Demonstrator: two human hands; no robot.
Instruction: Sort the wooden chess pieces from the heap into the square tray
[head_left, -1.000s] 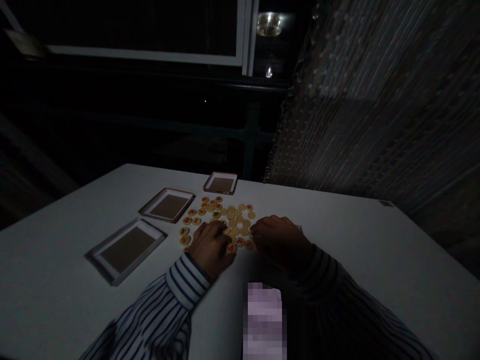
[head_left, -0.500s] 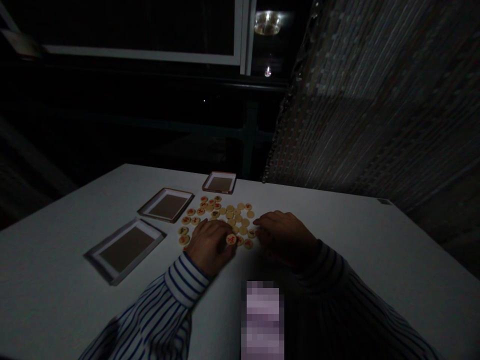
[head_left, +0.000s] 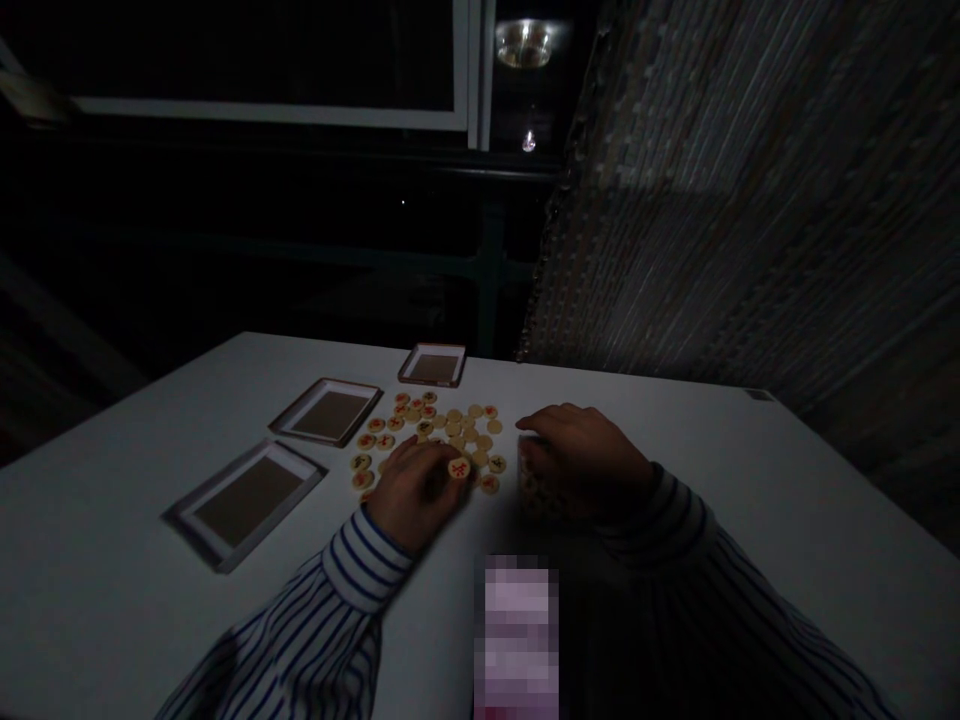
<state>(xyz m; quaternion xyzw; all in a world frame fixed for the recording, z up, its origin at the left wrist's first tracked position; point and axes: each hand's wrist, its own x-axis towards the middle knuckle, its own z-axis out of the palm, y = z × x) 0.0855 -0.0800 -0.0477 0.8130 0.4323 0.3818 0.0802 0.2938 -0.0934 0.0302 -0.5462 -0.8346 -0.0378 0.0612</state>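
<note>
My left hand [head_left: 416, 492] is closed, pinching a round xiangqi piece [head_left: 459, 468] with a red character between thumb and fingers. Around and beyond it many pale wooden xiangqi pieces [head_left: 385, 441] lie loose on the white table [head_left: 97, 530], some showing red or black characters, others blank side up. My right hand [head_left: 589, 460] hovers just right of this spread, its forefinger stretched out and the thumb apart, in deep shadow. Under its palm a dim cluster of pieces [head_left: 541, 497] partly shows. No piece is visible between the right fingers.
Three shallow open boxes stand left of and behind the pieces: a near box [head_left: 247, 505], a middle box [head_left: 328, 411] and a small far box [head_left: 432, 365]. A bead curtain [head_left: 712, 200] hangs behind the table's right side. A blurred-out patch covers the near edge.
My right hand has drawn away to the right from the loose pieces, uncovering part of the shadowed cluster. My left hand still holds its piece, lifted slightly. The view has shifted a little.
</note>
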